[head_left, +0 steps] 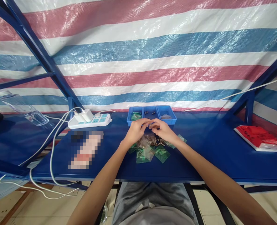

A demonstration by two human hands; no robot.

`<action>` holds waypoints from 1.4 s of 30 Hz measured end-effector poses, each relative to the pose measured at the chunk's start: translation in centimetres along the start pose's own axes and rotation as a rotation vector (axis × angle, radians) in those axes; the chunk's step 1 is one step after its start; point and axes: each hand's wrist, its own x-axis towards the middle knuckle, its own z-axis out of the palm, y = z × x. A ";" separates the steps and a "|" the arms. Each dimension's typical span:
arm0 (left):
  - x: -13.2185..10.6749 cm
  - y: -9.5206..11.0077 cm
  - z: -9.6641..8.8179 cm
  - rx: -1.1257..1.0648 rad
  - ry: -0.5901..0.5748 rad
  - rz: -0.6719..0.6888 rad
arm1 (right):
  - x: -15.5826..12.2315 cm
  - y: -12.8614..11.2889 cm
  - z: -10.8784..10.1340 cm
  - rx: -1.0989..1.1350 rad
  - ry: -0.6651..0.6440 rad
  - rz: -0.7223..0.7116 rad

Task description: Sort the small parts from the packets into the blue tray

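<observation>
My left hand [136, 131] and my right hand [163, 129] meet fingertip to fingertip just in front of a blue divided tray [151, 122]. The fingers of both are curled and pinched together; whatever lies between them is too small to name. Under and before the hands is a pile of small clear bags [146, 143] and green bags [162, 154] with tiny parts inside. Loose brownish metal pieces [160, 141] lie among them. In the tray, a green packet [136, 116] occupies the left compartment, a few dark small parts [150, 113] the middle one, and a clear bag [166, 117] the right one.
A white power strip [93, 122] with plugs and trailing cables [51, 156] stands at the left. Beyond it is a water bottle [24, 107]. A red and white packet [260, 138] lies far right on the blue table [206, 150]. Blue frame posts [48, 62] rise beside a striped sheet.
</observation>
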 end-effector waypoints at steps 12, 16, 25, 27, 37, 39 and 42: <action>-0.2 -0.6 0.6 0.124 -0.069 0.050 | 0.2 -0.3 0.1 -0.032 0.079 0.016; -0.3 -0.4 0.6 0.228 -0.082 0.072 | 0.1 -0.7 0.0 -0.106 0.099 -0.013; -0.2 -0.2 0.6 0.199 -0.020 0.088 | -0.1 -1.1 -0.3 0.056 0.234 0.051; -0.2 -0.2 0.6 0.203 0.000 0.057 | -0.1 -1.0 -0.3 0.134 0.191 0.048; -0.4 0.0 0.5 0.141 0.017 -0.028 | 0.1 -1.3 -0.4 0.412 0.249 0.119; -0.5 -0.2 0.6 0.193 -0.024 0.008 | 0.1 -1.3 -0.6 0.462 0.268 0.132; -0.5 -0.4 0.8 0.289 -0.047 0.019 | 0.0 -1.4 -0.6 0.509 0.235 0.131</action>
